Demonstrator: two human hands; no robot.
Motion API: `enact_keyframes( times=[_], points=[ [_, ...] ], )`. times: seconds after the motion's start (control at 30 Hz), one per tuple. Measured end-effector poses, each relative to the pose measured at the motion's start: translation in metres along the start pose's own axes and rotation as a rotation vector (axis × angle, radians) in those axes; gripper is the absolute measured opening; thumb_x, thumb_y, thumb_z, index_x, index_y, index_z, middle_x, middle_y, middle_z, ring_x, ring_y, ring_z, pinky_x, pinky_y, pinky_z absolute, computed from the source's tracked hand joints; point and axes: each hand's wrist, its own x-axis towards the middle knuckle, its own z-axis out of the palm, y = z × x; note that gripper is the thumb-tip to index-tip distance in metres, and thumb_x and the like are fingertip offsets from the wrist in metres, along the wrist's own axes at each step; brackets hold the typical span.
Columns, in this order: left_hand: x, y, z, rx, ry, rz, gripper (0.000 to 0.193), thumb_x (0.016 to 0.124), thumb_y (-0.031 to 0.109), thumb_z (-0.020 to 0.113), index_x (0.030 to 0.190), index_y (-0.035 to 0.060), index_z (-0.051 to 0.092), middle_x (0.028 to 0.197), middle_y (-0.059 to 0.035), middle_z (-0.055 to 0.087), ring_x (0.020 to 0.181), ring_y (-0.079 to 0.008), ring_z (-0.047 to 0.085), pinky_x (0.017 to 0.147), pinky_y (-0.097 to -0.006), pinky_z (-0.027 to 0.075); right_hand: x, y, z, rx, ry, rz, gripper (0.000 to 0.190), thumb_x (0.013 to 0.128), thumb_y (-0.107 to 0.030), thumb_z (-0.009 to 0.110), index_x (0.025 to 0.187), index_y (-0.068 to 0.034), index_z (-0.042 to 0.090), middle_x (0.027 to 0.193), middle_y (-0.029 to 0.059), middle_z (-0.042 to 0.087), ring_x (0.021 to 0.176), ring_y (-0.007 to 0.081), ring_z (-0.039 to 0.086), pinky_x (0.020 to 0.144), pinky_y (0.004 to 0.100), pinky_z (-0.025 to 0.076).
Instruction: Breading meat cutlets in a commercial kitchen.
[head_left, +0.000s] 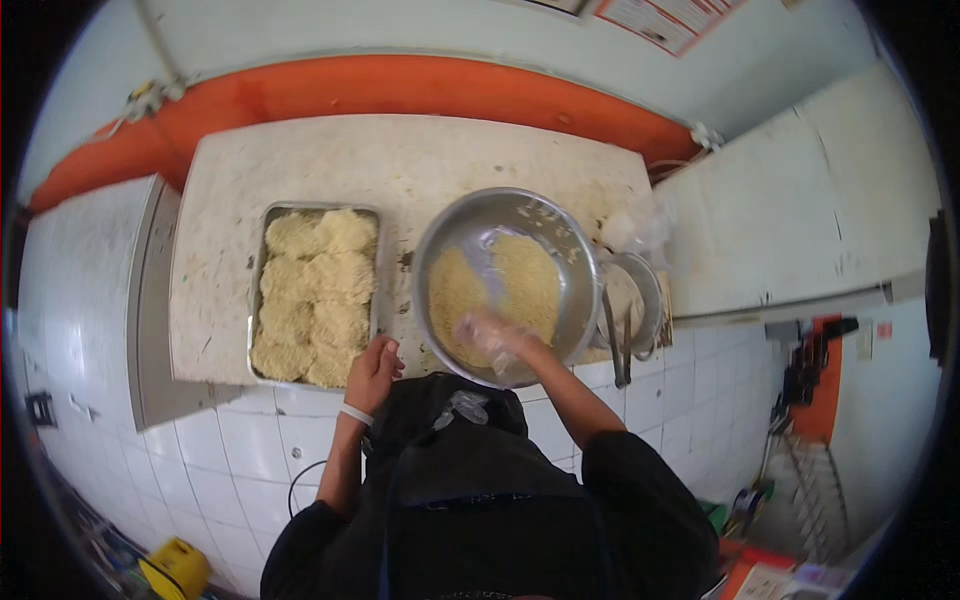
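Observation:
My right hand (491, 337), in a clear plastic glove, is inside a wide metal bowl (581, 262), over pale yellow crumbs (529, 277). It is blurred, and whether its fingers hold anything is hidden. The crumbs lie in two patches with bare metal between them. My bare left hand (373, 371), fingers curled, is at the near right corner of a rectangular metal tray (377, 225). Whether it grips the rim cannot be made out. Several rounded, crumb-coated pieces (319, 281) fill the tray in two columns.
Right of the bowl stands a metal pot (654, 300) with whitish contents, beside tongs-like metal handles (619, 337) and a clear plastic bag (637, 225). All rest on a worn pale table (330, 165). White cabinets (795, 202) flank it, and a yellow container (176, 570) sits on the tiled floor.

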Motion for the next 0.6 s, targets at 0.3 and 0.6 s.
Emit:
enact_keyframes(
  times=[0.3, 0.6],
  points=[
    [0.016, -0.008, 0.077, 0.230, -0.079, -0.036, 0.035, 0.096, 0.027, 0.060, 0.113, -0.0023, 0.050, 0.080, -0.0172, 0.070, 0.072, -0.0272, 0.070, 0.062, -0.0373, 0.054, -0.043, 0.000, -0.028, -0.664, 0.607, -0.137, 0.015, 0.085, -0.015, 0.059, 0.091, -0.003, 0.066, 0.086, 0.0226, 0.065, 0.081, 0.0398, 0.064, 0.075, 0.0491, 0.049],
    [0.019, -0.023, 0.078, -0.186, -0.103, -0.153, 0.024, 0.095, 0.017, 0.061, 0.110, -0.0001, 0.053, 0.083, -0.0108, 0.067, 0.068, -0.0179, 0.068, 0.059, -0.0284, 0.055, -0.199, -0.016, -0.128, -1.301, 1.325, 0.527, 0.040, 0.081, -0.039, 0.069, 0.105, -0.007, 0.068, 0.103, 0.0157, 0.068, 0.097, 0.0347, 0.065, 0.084, 0.0436, 0.052]
  ],
)
